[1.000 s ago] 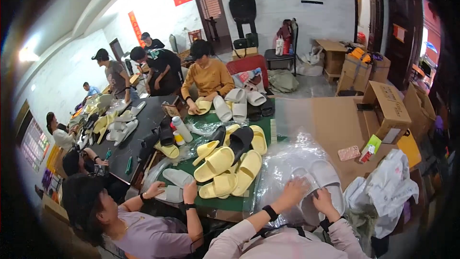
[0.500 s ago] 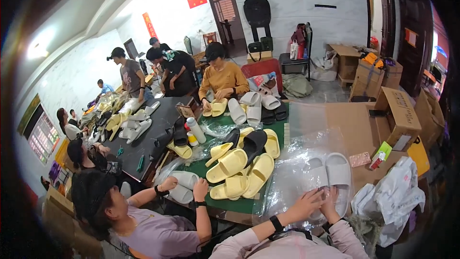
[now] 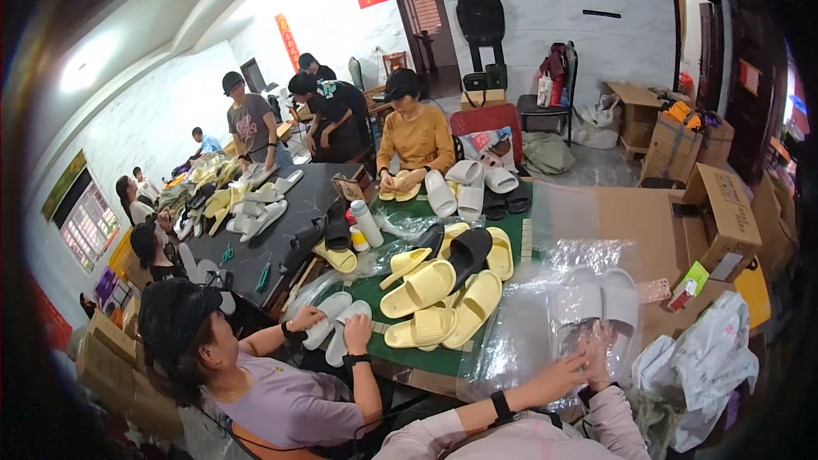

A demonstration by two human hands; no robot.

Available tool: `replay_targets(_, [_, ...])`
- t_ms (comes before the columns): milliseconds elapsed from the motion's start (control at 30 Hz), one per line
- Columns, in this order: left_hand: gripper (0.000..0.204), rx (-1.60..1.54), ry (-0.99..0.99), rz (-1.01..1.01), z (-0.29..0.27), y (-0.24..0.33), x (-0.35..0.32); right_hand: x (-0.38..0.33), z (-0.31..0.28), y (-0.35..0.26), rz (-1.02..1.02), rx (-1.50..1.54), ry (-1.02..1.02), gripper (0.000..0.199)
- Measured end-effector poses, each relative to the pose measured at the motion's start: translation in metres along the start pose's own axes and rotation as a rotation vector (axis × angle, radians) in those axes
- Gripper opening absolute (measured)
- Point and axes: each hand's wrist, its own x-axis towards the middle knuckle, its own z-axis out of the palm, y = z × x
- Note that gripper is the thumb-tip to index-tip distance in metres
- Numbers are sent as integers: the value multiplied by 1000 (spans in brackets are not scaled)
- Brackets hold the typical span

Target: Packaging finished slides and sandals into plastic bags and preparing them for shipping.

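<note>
A pair of grey slippers lies side by side at the right, under or inside a clear plastic bag. My right hand is at the near ends of the slippers, its fingers stretched toward them; the shiny film blurs part of it. Close beside it, my left hand has its fingers drawn together on film at the bag's near side. Yellow slippers are piled left of the bag, with a black slipper among them.
At my left, a co-worker handles two grey slippers. Across the table another person holds a yellow slipper. An open carton, a pink phone and crumpled white plastic are at the right. Bottles stand farther left.
The view has shifted, so the scene sits farther right. My left hand has drawn back from over my right hand, which reaches farther along the slippers. The co-worker's grey slippers are now apart and tilted.
</note>
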Motion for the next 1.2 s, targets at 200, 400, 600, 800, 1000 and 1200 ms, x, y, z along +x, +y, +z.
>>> replay_targets(200, [25,-569,-11,-85,-18,29,7,36,-29,-25,10,45,-236,30])
replay_targets(400, [29,-513,297,-275,-24,17,3,81,-83,-53,43,338,-715,21])
replay_targets(600, [17,-434,702,-443,-94,2,3,97,-151,-75,86,656,-357,29])
replay_targets(800, [20,-462,822,-444,-124,-4,11,95,-176,-67,281,776,-402,51])
replay_targets(1000, [17,-284,831,-352,-105,-10,12,71,-164,-59,385,416,-19,55])
replay_targets(1200, [20,-326,829,-324,-110,9,19,18,-103,17,954,1085,-773,21])
